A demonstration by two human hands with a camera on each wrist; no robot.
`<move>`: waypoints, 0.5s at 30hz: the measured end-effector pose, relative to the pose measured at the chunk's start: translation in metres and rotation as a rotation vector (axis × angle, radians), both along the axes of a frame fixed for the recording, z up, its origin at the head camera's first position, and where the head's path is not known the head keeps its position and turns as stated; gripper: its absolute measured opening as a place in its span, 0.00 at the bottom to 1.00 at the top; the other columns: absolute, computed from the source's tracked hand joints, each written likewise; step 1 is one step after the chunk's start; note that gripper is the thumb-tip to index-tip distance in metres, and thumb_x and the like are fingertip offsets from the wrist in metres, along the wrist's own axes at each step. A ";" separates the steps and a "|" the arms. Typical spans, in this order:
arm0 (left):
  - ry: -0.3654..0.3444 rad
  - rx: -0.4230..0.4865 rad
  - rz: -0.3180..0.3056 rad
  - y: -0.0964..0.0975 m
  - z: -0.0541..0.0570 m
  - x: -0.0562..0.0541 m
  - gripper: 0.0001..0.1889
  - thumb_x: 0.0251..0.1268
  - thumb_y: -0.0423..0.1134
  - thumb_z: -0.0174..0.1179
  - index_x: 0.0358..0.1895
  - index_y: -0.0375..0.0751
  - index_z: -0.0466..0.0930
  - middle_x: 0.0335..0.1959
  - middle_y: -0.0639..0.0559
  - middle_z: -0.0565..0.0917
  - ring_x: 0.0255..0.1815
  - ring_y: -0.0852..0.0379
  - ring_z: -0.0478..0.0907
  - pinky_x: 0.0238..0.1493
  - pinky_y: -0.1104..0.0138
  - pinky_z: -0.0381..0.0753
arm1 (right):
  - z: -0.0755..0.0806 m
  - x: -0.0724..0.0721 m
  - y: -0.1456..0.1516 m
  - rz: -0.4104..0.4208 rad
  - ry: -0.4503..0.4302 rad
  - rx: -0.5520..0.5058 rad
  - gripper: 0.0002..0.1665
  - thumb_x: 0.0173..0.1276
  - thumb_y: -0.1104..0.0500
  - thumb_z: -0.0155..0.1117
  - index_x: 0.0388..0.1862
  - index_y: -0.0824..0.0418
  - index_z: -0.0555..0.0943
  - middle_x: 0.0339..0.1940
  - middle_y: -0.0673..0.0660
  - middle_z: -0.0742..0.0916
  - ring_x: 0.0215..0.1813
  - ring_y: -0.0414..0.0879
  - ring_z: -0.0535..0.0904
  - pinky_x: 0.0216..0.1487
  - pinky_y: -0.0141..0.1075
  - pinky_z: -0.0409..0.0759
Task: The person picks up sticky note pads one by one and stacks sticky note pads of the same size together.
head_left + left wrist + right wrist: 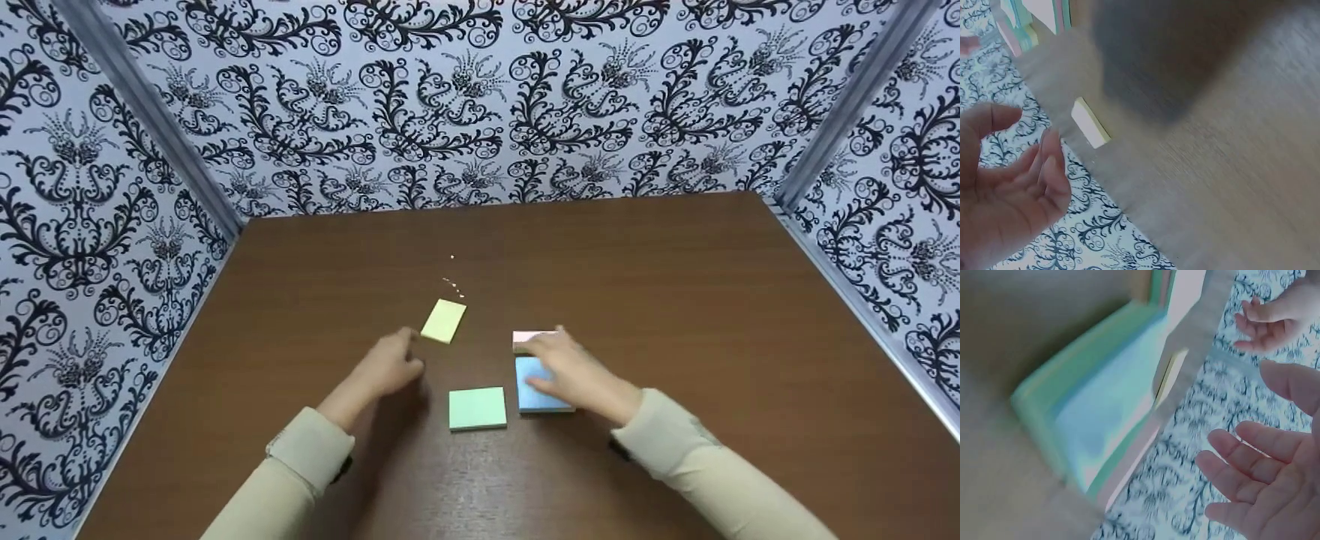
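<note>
My left hand (388,366) hovers just left of a yellow sticky-note pad (444,321), its fingers loosely bent around nothing. That pad lies turned at an angle in the head view; the left wrist view shows the same yellow pad (1090,124) beyond the fingertips. Over a blue sticky-note pad (534,397) reaches my right hand (574,371), fingers spread and holding nothing, partly covering it. Right behind the blue pad is a pink pad (523,339), also partly hidden by the right hand. A green pad (478,409) lies between the hands, nearer me.
Small pale scraps (454,286) are scattered behind the yellow pad on the brown table (675,300). Patterned black-and-white walls (472,97) enclose the table at the back and both sides, with grey metal posts (847,105) in the corners.
</note>
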State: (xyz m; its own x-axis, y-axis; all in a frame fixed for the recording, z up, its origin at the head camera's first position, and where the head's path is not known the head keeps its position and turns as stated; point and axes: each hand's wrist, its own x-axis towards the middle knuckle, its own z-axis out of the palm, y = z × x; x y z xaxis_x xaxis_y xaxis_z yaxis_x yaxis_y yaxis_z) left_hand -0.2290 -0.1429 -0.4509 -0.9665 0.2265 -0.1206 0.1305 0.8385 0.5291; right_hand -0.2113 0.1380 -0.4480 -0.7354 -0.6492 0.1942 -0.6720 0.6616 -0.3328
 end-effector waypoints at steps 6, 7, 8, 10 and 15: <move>0.121 -0.062 0.110 0.006 -0.003 -0.016 0.20 0.59 0.34 0.55 0.53 0.27 0.70 0.46 0.35 0.76 0.40 0.45 0.75 0.45 0.54 0.74 | -0.002 0.005 0.052 -0.060 0.018 0.026 0.22 0.58 0.63 0.63 0.50 0.74 0.75 0.47 0.68 0.80 0.53 0.61 0.74 0.58 0.57 0.64; 0.135 -0.074 0.124 0.007 -0.004 -0.018 0.20 0.59 0.35 0.55 0.53 0.27 0.70 0.47 0.34 0.76 0.42 0.43 0.76 0.46 0.54 0.74 | -0.004 0.006 0.059 -0.075 0.017 0.032 0.21 0.58 0.63 0.63 0.49 0.74 0.75 0.47 0.68 0.79 0.52 0.61 0.74 0.57 0.55 0.66; 0.147 -0.087 0.137 0.009 -0.006 -0.021 0.20 0.59 0.36 0.56 0.53 0.27 0.71 0.47 0.34 0.76 0.44 0.42 0.76 0.46 0.53 0.74 | -0.005 0.008 0.067 -0.093 0.013 0.040 0.21 0.59 0.63 0.63 0.49 0.73 0.75 0.47 0.68 0.79 0.52 0.61 0.74 0.56 0.54 0.67; 0.168 -0.126 0.154 0.013 -0.009 -0.026 0.20 0.59 0.38 0.56 0.52 0.28 0.71 0.46 0.34 0.76 0.47 0.39 0.75 0.48 0.52 0.73 | -0.008 0.012 0.079 -0.126 -0.002 0.057 0.20 0.59 0.63 0.62 0.48 0.73 0.76 0.47 0.67 0.79 0.51 0.60 0.74 0.53 0.52 0.70; 0.184 -0.240 0.184 0.024 -0.014 -0.038 0.19 0.58 0.42 0.56 0.46 0.29 0.74 0.42 0.35 0.77 0.45 0.37 0.75 0.47 0.48 0.69 | -0.010 0.022 0.104 -0.199 -0.060 0.080 0.21 0.60 0.62 0.62 0.50 0.72 0.75 0.48 0.67 0.78 0.51 0.59 0.75 0.50 0.51 0.72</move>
